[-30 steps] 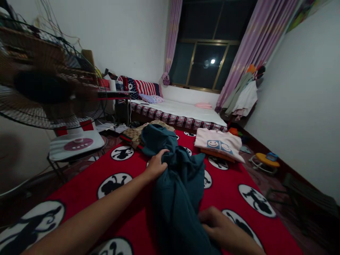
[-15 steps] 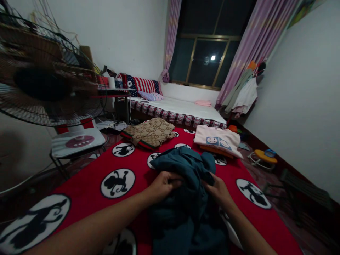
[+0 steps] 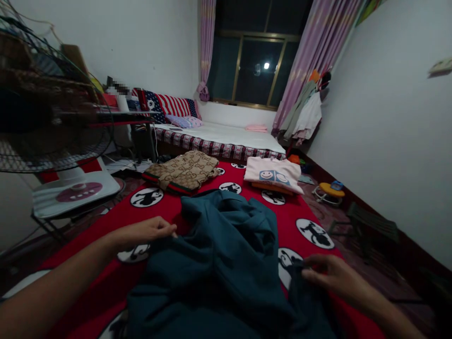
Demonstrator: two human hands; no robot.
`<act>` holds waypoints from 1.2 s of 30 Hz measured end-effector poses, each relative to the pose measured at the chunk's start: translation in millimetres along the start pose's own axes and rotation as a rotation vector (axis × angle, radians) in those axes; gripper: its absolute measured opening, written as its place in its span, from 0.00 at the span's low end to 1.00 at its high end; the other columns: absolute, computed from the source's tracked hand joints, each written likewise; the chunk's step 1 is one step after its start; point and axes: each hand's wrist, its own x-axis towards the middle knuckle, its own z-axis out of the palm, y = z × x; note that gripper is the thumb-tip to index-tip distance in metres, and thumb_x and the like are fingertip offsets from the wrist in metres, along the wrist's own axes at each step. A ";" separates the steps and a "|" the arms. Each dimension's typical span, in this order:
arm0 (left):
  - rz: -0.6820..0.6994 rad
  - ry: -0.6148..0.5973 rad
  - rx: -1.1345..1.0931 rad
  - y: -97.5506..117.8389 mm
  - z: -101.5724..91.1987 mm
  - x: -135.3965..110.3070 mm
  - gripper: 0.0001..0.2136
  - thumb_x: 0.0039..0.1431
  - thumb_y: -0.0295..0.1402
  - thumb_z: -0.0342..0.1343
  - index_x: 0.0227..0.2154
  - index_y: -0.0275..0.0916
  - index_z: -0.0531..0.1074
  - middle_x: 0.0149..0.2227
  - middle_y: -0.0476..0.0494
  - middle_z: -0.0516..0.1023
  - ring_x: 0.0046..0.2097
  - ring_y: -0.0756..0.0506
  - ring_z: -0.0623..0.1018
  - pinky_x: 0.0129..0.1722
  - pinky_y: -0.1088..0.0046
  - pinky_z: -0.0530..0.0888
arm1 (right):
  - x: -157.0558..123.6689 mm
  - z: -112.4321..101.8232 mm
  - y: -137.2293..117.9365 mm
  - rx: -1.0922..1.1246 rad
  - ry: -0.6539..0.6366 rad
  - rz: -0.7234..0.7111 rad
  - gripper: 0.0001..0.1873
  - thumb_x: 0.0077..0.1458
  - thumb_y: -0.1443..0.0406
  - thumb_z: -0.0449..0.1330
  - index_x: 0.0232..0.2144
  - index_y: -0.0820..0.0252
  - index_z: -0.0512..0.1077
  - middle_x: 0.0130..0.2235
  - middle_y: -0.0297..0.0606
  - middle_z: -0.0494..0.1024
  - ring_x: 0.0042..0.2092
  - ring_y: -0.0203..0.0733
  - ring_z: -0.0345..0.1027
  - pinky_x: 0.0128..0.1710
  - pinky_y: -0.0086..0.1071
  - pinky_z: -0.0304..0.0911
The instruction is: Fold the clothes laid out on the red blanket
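The teal garment (image 3: pixel 226 263) lies rumpled between the two hands, spreading from the bottom of the view onto the red blanket (image 3: pixel 318 207). The right hand (image 3: pixel 323 273) pinches a darker-looking stretch of it at the right, thumb and fingers nearly together; the left hand (image 3: pixel 155 229), fingers curled in tight, grips its left edge. Half a second ago both hands bunch the cloth close together; now they are well apart and the garment is spread wider between them. Its near end is cut off by the frame, its lower folds are dark, and which part each hand holds is hard to tell. Beyond it, apart from it, lie the folded brown patterned garment (image 3: pixel 187 170) and, to the right, the folded pink shirt (image 3: pixel 273 174). At far left, the fan (image 3: pixel 52 141) is blurred and cut off.
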 end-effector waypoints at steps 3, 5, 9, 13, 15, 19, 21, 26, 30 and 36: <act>0.027 0.328 0.017 9.5 -5.7 15.0 0.28 0.45 0.61 0.55 0.27 0.37 0.78 0.33 0.40 0.80 0.36 0.42 0.78 0.29 0.74 0.73 | 20.4 9.0 -21.9 0.091 -0.034 -0.018 0.18 0.41 0.49 0.65 0.29 0.53 0.80 0.36 0.43 0.82 0.39 0.52 0.74 0.40 0.40 0.68; 0.014 0.475 -0.019 20.6 -2.2 29.9 0.31 0.42 0.60 0.58 0.38 0.37 0.77 0.39 0.38 0.80 0.38 0.40 0.79 0.29 0.72 0.75 | 38.4 22.8 -41.9 0.181 0.035 -0.059 0.18 0.41 0.50 0.65 0.31 0.54 0.80 0.37 0.44 0.81 0.42 0.53 0.74 0.43 0.42 0.67; 0.086 0.424 0.105 41.5 33.8 44.9 0.39 0.46 0.57 0.57 0.57 0.36 0.66 0.51 0.31 0.74 0.48 0.35 0.77 0.44 0.60 0.75 | 66.7 72.0 -76.0 0.449 0.008 -0.089 0.27 0.41 0.51 0.67 0.43 0.56 0.75 0.42 0.43 0.80 0.42 0.50 0.74 0.43 0.43 0.67; 0.414 0.449 0.602 62.3 84.6 26.0 0.44 0.45 0.51 0.64 0.64 0.41 0.55 0.64 0.31 0.59 0.63 0.30 0.60 0.61 0.47 0.58 | 77.9 111.1 -86.4 0.445 -0.004 0.040 0.29 0.39 0.52 0.69 0.44 0.56 0.75 0.38 0.42 0.80 0.41 0.50 0.73 0.45 0.43 0.65; 0.601 0.441 0.793 72.3 103.7 13.1 0.44 0.44 0.45 0.67 0.64 0.48 0.54 0.67 0.36 0.50 0.66 0.30 0.53 0.62 0.43 0.54 | 76.9 113.5 -82.0 0.418 -0.045 0.026 0.25 0.38 0.52 0.70 0.39 0.56 0.77 0.38 0.41 0.80 0.44 0.52 0.72 0.46 0.43 0.64; 0.749 0.193 0.903 79.0 127.6 7.3 0.48 0.41 0.49 0.68 0.65 0.55 0.49 0.69 0.40 0.41 0.65 0.30 0.54 0.59 0.46 0.59 | 65.2 92.2 -65.9 0.398 -0.167 -0.010 0.30 0.33 0.55 0.72 0.43 0.55 0.77 0.37 0.38 0.80 0.33 0.44 0.73 0.31 0.33 0.67; 0.696 0.096 0.918 74.8 137.5 15.4 0.52 0.41 0.50 0.67 0.66 0.54 0.42 0.67 0.37 0.49 0.60 0.31 0.64 0.54 0.52 0.67 | 56.0 79.5 -62.4 0.395 -0.260 0.040 0.33 0.34 0.56 0.72 0.45 0.58 0.75 0.31 0.36 0.79 0.24 0.38 0.69 0.21 0.28 0.62; 0.639 -0.003 0.923 72.1 148.2 29.8 0.32 0.54 0.35 0.60 0.61 0.52 0.57 0.45 0.44 0.73 0.39 0.43 0.77 0.35 0.70 0.72 | 35.0 64.0 -75.0 0.476 -0.510 0.027 0.20 0.40 0.55 0.69 0.33 0.63 0.75 0.23 0.30 0.74 0.20 0.31 0.63 0.18 0.24 0.57; 0.731 0.049 0.506 84.4 108.4 13.5 0.11 0.57 0.31 0.55 0.43 0.42 0.75 0.38 0.45 0.75 0.38 0.46 0.76 0.37 0.74 0.70 | 38.0 60.8 -76.4 0.505 -0.406 0.035 0.23 0.43 0.53 0.67 0.39 0.62 0.73 0.26 0.32 0.75 0.22 0.33 0.66 0.18 0.23 0.57; 0.357 0.898 -0.142 37.3 -21.7 -12.8 0.20 0.49 0.44 0.60 0.43 0.40 0.70 0.35 0.50 0.78 0.34 0.44 0.76 0.31 0.72 0.72 | 53.7 76.3 -64.0 0.518 -0.299 0.064 0.29 0.45 0.49 0.64 0.44 0.62 0.71 0.26 0.34 0.75 0.22 0.34 0.66 0.17 0.25 0.58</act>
